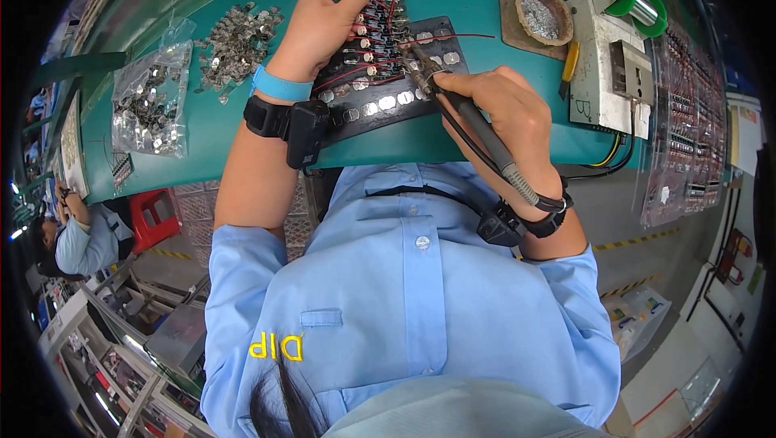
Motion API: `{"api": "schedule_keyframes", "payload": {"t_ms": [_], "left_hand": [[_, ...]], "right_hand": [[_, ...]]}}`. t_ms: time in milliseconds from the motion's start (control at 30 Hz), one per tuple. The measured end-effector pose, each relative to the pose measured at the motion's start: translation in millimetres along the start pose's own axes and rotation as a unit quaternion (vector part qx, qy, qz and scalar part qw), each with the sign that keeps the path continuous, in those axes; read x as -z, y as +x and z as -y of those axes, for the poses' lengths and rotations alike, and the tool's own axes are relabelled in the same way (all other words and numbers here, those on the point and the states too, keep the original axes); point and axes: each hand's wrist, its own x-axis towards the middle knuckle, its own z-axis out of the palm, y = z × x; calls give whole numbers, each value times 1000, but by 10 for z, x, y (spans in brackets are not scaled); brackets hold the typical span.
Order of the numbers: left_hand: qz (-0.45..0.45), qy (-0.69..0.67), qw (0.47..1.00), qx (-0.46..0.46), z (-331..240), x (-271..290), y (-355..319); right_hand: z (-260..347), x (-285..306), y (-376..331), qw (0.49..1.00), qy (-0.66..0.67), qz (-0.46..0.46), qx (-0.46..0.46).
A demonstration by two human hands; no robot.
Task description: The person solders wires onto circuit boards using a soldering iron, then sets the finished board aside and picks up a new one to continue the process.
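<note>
My left hand (314, 32) grips a strip of small circuit boards (378, 22) with its thumb and fingers at the strip's left edge. Rows of small components and several thin red wires stick out of the strip. It lies over a black block (390, 121) that carries round metal discs in rows. Closed around the handle of a soldering iron (483, 127), my right hand (511, 107) points its tip at the strip's near right edge. A cable runs along the handle. The exact contact at the tip is too small to tell.
Left on the green table (279, 143) are a pile of metal tabs (242, 40) and a clear bag (149, 115) of them. At right stand a round bowl (537, 19), a metal box (596, 74) and a green solder spool (643, 8). Another person (81, 236) sits far left.
</note>
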Motion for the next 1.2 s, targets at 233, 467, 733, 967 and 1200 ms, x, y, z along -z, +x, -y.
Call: {"api": "schedule_keyframes", "payload": {"t_ms": [233, 467, 733, 967, 1200], "left_hand": [[12, 10, 1000, -1, 16, 38, 4], [0, -27, 1000, -7, 14, -10, 9], [13, -15, 1000, -4, 81, 13, 41], [158, -185, 953, -178, 298, 91, 151], [13, -38, 999, -1, 55, 23, 15]], "right_hand": [[50, -28, 33, 999, -25, -10, 33], [121, 23, 71, 995, -85, 22, 43], [100, 58, 63, 991, -122, 24, 45], [100, 61, 79, 992, -117, 25, 50], [100, 57, 76, 992, -117, 25, 48]]}}
